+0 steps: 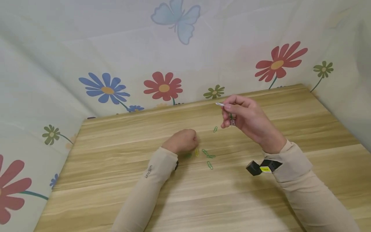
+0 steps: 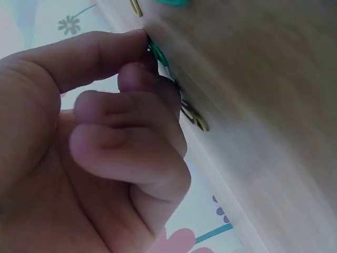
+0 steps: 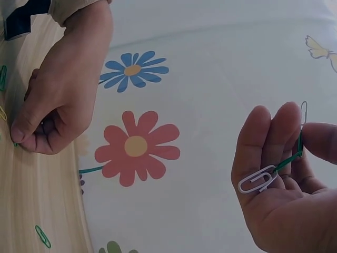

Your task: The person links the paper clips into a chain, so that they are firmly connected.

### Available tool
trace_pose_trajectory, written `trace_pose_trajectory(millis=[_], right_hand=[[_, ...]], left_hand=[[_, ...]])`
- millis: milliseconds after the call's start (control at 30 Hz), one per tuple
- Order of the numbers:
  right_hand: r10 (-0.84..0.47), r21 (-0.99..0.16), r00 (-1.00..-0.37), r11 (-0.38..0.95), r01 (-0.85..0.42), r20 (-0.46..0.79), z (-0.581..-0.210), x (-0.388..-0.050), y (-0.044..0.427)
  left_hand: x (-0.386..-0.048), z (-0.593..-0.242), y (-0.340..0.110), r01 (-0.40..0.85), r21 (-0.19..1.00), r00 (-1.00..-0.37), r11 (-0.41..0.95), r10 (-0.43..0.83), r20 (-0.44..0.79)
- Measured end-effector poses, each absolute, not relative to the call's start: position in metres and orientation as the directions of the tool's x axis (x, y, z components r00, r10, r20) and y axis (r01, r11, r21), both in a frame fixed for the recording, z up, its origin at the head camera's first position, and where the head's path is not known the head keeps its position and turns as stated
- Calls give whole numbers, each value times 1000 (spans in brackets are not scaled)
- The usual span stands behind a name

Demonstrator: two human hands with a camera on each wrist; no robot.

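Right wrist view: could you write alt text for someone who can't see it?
The right hand holds a chain of white and green clips. At left, the left hand pinches a green clip at the table, before a flowered backdrop.

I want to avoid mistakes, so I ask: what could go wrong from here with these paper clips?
The linked chain of white and green wire paper clips might slip: the right fingers pinch it near its upper end. The left fingers, close beside the yellow oval wire paper clip, might knock it away.
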State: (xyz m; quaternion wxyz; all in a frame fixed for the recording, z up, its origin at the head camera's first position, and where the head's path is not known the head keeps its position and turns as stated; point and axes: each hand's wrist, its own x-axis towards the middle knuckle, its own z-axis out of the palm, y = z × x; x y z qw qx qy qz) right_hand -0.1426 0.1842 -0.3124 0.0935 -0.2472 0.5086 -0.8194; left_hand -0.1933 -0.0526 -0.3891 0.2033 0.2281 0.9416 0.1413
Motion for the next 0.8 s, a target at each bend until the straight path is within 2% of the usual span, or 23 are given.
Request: trace_pose_trajectory(millis=[533,700,800], right_hand=[[-422,-914,-861,-391,-108,283,-310,-143,180],[-421,-930,-867,-349,-114,265,-310,-142,180],[-407,-938,-881,-332,-102,240,-309,-140,178]], left_hand=[[-195,-387,-51,377,417,-760,827,533,-371],[-199,-385,-54,416,447,-764,792,571,-301],[-201,-376,-60,411,560,-774,719,600,-202]])
